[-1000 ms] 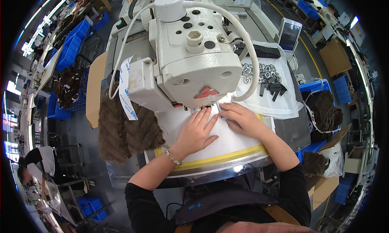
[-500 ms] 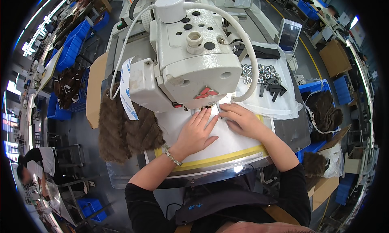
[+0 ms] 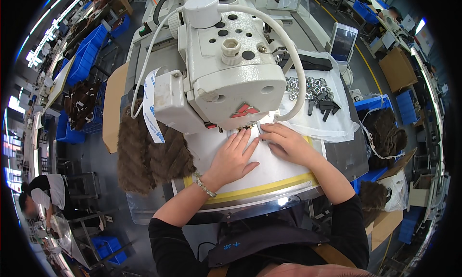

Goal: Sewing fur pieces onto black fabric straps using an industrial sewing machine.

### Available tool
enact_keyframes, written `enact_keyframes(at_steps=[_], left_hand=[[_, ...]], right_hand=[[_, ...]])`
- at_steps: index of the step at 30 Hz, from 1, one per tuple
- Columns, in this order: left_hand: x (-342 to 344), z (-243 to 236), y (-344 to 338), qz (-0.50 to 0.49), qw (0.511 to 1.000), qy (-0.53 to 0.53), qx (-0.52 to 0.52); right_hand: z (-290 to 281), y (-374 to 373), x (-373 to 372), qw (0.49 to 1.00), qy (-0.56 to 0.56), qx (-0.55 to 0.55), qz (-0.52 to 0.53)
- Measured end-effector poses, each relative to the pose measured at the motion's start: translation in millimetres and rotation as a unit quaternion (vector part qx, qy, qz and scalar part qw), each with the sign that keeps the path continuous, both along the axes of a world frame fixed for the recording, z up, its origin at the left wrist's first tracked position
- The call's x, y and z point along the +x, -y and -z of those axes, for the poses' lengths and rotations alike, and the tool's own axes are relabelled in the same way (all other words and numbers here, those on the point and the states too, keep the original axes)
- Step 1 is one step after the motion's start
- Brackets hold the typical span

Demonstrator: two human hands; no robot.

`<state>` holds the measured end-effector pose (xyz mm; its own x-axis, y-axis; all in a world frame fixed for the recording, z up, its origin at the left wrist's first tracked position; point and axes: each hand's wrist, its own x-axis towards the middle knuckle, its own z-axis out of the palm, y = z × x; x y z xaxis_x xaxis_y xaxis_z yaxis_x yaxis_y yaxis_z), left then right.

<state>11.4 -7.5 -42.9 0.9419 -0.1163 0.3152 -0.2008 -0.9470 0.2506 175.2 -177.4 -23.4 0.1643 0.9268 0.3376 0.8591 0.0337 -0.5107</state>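
Both hands rest on a white work surface (image 3: 250, 177) edged with yellow tape, under the head of a large white sewing machine (image 3: 236, 84). My left hand (image 3: 234, 155) lies flat, fingers stretched forward, with its fingertips at the needle area; a beaded bracelet circles that wrist. Close beside it on the right, my right hand (image 3: 288, 144) is palm down with slightly bent, separated fingers touching the surface. Whatever lies under the fingertips is hidden by the machine head and fingers. Brown fur pieces (image 3: 149, 156) lie to the left of my left hand.
On a white cloth (image 3: 341, 125) at the right lie metal rings (image 3: 313, 86) and black strap pieces (image 3: 326, 106). A screen (image 3: 343, 42) stands behind them. Blue bins (image 3: 373, 103) holding fur flank the table. Another person (image 3: 45, 195) works at far left.
My hands stay in the same place. At far left, the other person's head and arm have shifted slightly.
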Motion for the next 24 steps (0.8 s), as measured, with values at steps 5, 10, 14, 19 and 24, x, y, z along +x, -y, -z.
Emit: enact_keyframes(at_steps=[5, 10, 14, 19, 24], left_hand=[[-0.9, -2.8, 4.8, 0.023, 0.999, 0.021, 0.025], [-13.9, -8.0, 22.6, 0.077, 0.990, 0.060, 0.099], [-43.5, -21.0, 4.3, 0.021, 0.987, 0.015, 0.159], [-94.3, -75.0, -48.6, -0.273, 0.944, -0.081, 0.166], [-129.4, -59.6, -87.0, -0.306, 0.933, -0.170, 0.080]], right_hand=[[-1.0, 2.6, -0.1, 1.000, 0.000, 0.005, -0.002], [2.1, 3.9, -1.8, 1.000, 0.015, 0.001, -0.012], [2.4, 0.7, -5.5, 1.000, 0.023, -0.005, -0.021], [-7.8, 6.6, -12.9, 0.993, 0.107, -0.011, -0.049], [-11.6, -7.4, -32.4, 0.990, 0.090, 0.041, -0.103]])
